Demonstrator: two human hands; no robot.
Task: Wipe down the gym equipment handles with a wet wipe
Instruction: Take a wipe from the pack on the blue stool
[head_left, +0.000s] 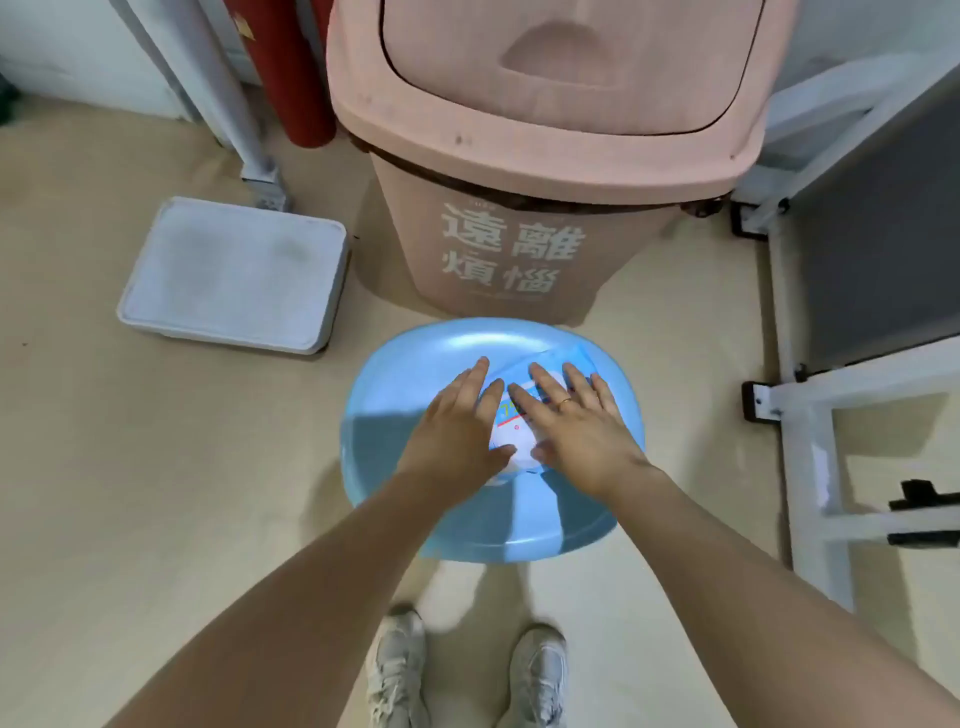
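Note:
A pack of wet wipes (511, 434), white and blue with a coloured label, lies on a light blue plastic stool (415, 364) in the middle of the head view. My left hand (457, 421) lies flat on the pack's left side with straight fingers. My right hand (571, 421), with a ring on one finger, lies flat over the pack's right side. Both hands cover most of the pack. A white metal equipment frame (795, 415) stands at the right; no handle of it is plainly visible.
A pink swing-lid bin (519, 249) stands just behind the stool. A pale grey tray (234, 275) lies on the beige floor at left, near a grey metal post (228, 104) and a red cylinder (301, 78). My two shoes (467, 675) are below the stool.

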